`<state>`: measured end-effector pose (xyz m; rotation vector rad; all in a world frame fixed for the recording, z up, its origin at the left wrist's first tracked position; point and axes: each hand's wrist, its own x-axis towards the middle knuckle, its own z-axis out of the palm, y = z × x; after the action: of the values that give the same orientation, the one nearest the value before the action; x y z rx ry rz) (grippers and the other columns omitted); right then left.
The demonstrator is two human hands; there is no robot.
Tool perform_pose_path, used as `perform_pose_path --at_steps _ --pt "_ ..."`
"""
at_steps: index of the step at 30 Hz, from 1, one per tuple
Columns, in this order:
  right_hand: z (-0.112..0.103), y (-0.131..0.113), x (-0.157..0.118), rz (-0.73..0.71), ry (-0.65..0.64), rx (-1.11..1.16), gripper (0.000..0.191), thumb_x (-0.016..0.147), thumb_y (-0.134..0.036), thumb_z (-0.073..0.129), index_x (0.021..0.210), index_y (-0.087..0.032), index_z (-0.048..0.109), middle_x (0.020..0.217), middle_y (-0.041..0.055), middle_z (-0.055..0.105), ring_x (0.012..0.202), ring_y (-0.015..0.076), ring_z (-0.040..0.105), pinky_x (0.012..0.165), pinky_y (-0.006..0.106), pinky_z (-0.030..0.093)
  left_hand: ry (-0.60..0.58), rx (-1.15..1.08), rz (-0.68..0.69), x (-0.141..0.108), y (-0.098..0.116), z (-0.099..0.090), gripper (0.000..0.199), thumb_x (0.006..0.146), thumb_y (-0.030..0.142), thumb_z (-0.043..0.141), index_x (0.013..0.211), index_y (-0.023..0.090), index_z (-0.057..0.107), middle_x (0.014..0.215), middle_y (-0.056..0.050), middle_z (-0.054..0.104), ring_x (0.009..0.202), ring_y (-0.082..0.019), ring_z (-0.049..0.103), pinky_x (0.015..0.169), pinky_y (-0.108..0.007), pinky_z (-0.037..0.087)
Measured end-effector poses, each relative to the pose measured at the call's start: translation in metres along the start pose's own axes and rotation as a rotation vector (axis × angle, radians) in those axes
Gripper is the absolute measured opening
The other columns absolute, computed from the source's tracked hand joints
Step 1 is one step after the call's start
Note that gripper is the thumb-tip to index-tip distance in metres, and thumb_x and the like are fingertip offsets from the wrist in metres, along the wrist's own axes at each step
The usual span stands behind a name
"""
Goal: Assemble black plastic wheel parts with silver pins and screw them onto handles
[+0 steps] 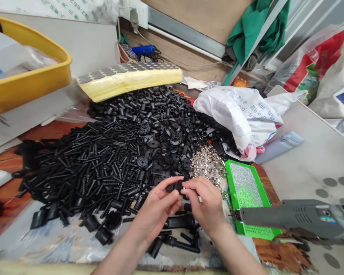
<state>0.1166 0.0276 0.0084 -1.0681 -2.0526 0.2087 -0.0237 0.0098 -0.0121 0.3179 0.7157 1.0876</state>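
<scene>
My left hand [157, 206] and my right hand [203, 200] meet low in the middle of the view. Both hold a small round black plastic part [174, 186], the left gripping it from below and the right pinching its edge. Whether a small metal piece sits in the right fingertips is hard to tell. Just beyond my hands lies a large heap of black plastic parts [132, 152], with ribbed rods, rings and discs. A pile of silver metal clips [208, 164] lies close to my right fingers.
A green perforated tray [246, 198] holding small silver pieces sits to the right, beside a grey hot glue gun [292, 215]. A white woven sack [237, 114] lies behind it. A yellow tub [25, 65] and a sheet of round stickers [129, 78] are at the back left.
</scene>
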Motion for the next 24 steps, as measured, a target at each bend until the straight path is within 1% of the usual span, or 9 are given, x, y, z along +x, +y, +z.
perform_pose_path --at_steps 3,8,12,15,18,21,24 --pt "0.002 -0.003 0.000 0.049 0.017 -0.003 0.012 0.087 -0.014 0.055 0.079 -0.020 0.062 0.073 0.0040 0.067 0.068 0.0169 0.062 0.064 0.031 0.052 0.013 0.009 0.001 0.001 -0.001 -0.002 0.045 0.061 0.029 0.084 0.101 0.017 0.066 0.061 0.002 0.060 0.052 -0.007 0.047 0.050 -0.018 0.033" --pt "0.004 -0.010 0.000 0.114 0.007 -0.035 0.016 0.086 -0.013 0.052 0.073 -0.019 0.057 0.067 0.0033 0.063 0.064 0.0163 0.059 0.059 0.028 0.048 0.057 0.016 0.022 0.000 -0.004 0.001 0.047 0.058 0.031 0.086 0.099 0.018 0.066 0.063 0.002 0.062 0.053 -0.007 0.048 0.051 -0.019 0.034" --pt "0.004 -0.011 0.001 0.148 -0.012 -0.036 0.016 0.086 -0.015 0.050 0.072 -0.020 0.056 0.067 0.0025 0.062 0.063 0.0154 0.057 0.057 0.027 0.046 0.071 0.024 0.046 -0.002 -0.005 0.002 0.048 0.057 0.032 0.086 0.099 0.018 0.066 0.071 -0.001 0.064 0.055 -0.008 0.050 0.051 -0.019 0.035" --pt "-0.001 -0.005 0.003 0.064 -0.095 0.056 0.013 0.089 -0.015 0.050 0.079 -0.020 0.058 0.073 0.0034 0.064 0.071 0.0163 0.060 0.065 0.029 0.049 0.068 -0.002 0.045 -0.003 -0.003 0.000 0.047 0.056 0.030 0.087 0.097 0.019 0.067 0.076 -0.001 0.066 0.058 -0.008 0.052 0.056 -0.020 0.039" --pt "-0.007 0.001 0.005 -0.039 -0.181 0.097 0.012 0.091 -0.014 0.050 0.086 -0.019 0.060 0.080 0.0048 0.067 0.078 0.0171 0.061 0.071 0.031 0.051 0.064 0.032 0.043 -0.003 -0.001 -0.001 0.044 0.057 0.029 0.086 0.096 0.019 0.066 0.068 0.001 0.063 0.055 -0.007 0.050 0.054 -0.019 0.038" --pt "-0.012 0.003 0.006 -0.093 -0.190 0.031 0.015 0.091 -0.013 0.048 0.086 -0.019 0.061 0.079 0.0062 0.066 0.076 0.0176 0.060 0.067 0.031 0.052 0.068 0.114 0.078 -0.002 0.000 -0.001 0.041 0.059 0.027 0.084 0.094 0.019 0.065 0.058 0.004 0.059 0.049 -0.006 0.042 0.048 -0.017 0.032" --pt "-0.011 0.000 0.007 -0.104 -0.187 0.008 0.016 0.091 -0.013 0.048 0.083 -0.019 0.061 0.077 0.0060 0.065 0.073 0.0179 0.060 0.065 0.031 0.051 0.065 0.148 0.097 -0.002 0.000 -0.001 0.039 0.059 0.025 0.083 0.093 0.018 0.064 0.055 0.005 0.058 0.047 -0.005 0.040 0.047 -0.017 0.031"
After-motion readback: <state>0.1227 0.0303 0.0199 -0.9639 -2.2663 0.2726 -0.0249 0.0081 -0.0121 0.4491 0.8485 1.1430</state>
